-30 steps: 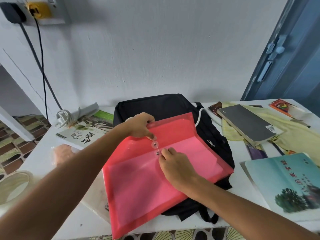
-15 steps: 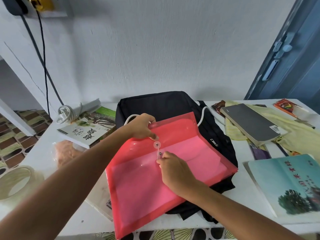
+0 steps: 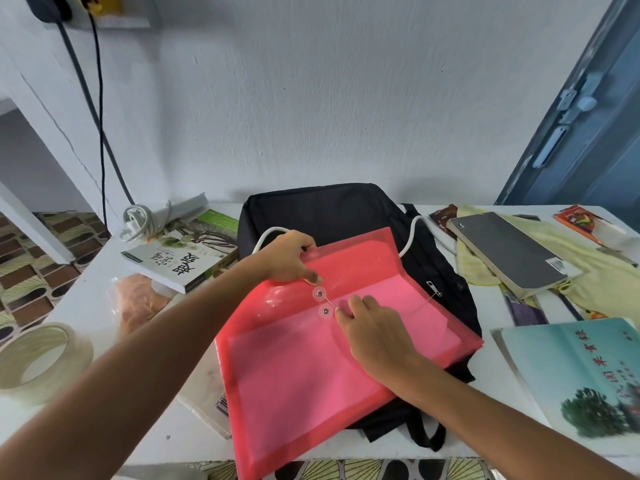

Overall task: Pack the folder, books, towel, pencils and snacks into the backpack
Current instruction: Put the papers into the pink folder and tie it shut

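Observation:
A red translucent folder [image 3: 311, 368] lies slanted on top of the black backpack [image 3: 322, 209] in the middle of the white table. My left hand [image 3: 289, 258] grips the folder's flap at its top edge, thumb beside the upper clasp disc. My right hand [image 3: 374, 334] pinches the thin closure string next to the lower disc. A grey book [image 3: 509, 251] rests on the yellow towel [image 3: 595, 271] at right. A pale green book [image 3: 581, 379] lies at the near right. Another book [image 3: 180, 261] sits at left.
A roll of clear tape [image 3: 41, 358] stands near the left edge, with a bag of orange snacks [image 3: 138, 299] behind it. A white coiled cable and power strip [image 3: 152, 216] lie at back left. Snack packets [image 3: 581, 220] sit at far right. A blue door [image 3: 588, 126] stands to the right.
My right hand has shifted from below the lower clasp disc to its right side, drawing the string. My left hand stays on the flap. The view has tilted slightly.

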The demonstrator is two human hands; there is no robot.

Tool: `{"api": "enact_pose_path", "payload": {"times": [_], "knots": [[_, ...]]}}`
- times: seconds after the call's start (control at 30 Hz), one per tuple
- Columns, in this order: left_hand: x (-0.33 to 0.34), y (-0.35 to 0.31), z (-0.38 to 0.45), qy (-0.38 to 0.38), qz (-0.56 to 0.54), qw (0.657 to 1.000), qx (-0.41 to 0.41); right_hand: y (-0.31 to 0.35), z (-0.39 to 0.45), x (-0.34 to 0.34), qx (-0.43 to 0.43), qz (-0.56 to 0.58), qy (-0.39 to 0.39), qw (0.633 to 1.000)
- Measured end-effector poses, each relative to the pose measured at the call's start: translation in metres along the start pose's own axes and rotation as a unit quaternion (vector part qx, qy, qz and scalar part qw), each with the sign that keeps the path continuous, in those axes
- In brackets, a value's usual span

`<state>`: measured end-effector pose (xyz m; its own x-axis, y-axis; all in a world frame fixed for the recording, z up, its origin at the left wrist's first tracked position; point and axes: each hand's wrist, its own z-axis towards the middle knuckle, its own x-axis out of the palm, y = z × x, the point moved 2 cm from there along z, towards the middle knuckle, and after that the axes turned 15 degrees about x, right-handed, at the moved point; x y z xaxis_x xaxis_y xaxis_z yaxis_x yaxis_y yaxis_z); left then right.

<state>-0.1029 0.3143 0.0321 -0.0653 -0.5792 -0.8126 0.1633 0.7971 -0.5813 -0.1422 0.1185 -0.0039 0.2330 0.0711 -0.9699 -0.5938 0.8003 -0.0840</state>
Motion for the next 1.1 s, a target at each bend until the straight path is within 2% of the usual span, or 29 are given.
{"api": "enact_pose_path", "payload": {"times": [0.13,0.47,0.63,0.77,0.87,1.0,1.1], "knots": [[0.005,0.006,0.002,-0.008,-0.006,1.0,-0.001,-0.002,0.003,0.0,-0.039,-0.042,0.011,0.998],[0.018,0.023,0.002,-0.022,-0.02,0.999,-0.036,-0.009,0.014,-0.004,-0.079,-0.026,0.134,0.988],[0.024,0.028,0.006,-0.003,-0.017,0.999,-0.051,0.001,0.006,-0.01,-0.053,-0.007,0.125,0.991],[0.026,0.032,0.007,0.007,-0.021,0.998,-0.062,0.018,-0.006,-0.004,0.055,0.078,0.141,0.985],[0.028,0.033,0.008,0.014,-0.019,0.997,-0.067,0.034,-0.013,-0.007,0.092,0.111,0.16,0.977],[0.028,0.034,0.005,0.018,-0.034,0.997,-0.073,0.044,-0.009,-0.014,0.074,0.109,0.167,0.977],[0.032,0.038,0.002,0.005,-0.05,0.997,-0.059,0.038,0.008,-0.015,0.02,0.082,0.151,0.985]]}}
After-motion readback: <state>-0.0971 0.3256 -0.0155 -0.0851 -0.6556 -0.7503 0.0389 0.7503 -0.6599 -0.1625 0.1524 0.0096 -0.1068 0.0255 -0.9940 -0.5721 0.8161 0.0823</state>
